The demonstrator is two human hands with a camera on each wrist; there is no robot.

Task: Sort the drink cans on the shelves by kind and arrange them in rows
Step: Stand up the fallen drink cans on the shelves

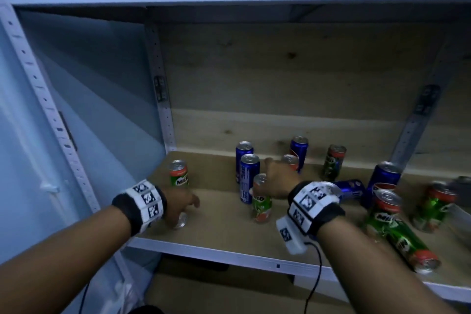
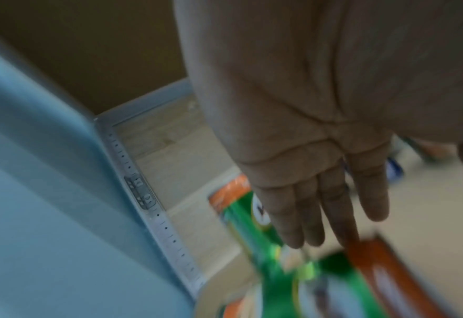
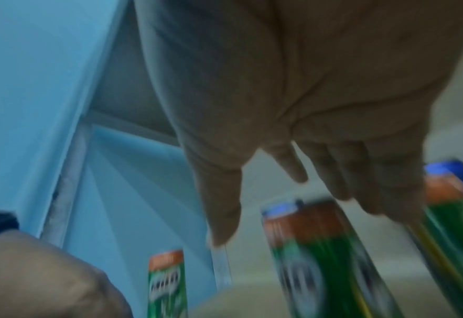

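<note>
Green Milo cans and blue cans stand mixed on a wooden shelf (image 1: 224,232). My left hand (image 1: 183,208) hovers low over a can top (image 1: 182,220) near the shelf's front left. Its fingers (image 2: 314,215) are straight and blurred green cans (image 2: 320,290) lie beyond them. One Milo can (image 1: 179,173) stands upright just behind that hand. My right hand (image 1: 270,176) reaches with spread fingers (image 3: 342,176) over another green can (image 1: 261,199), beside two upright blue cans (image 1: 249,176). Neither hand grips anything.
More blue cans (image 1: 299,148) and green cans (image 1: 334,160) stand further back and right. One blue can (image 1: 349,187) and one Milo can (image 1: 407,245) lie on their sides. A blue side wall (image 1: 89,109) and a perforated upright (image 1: 163,109) close the left end.
</note>
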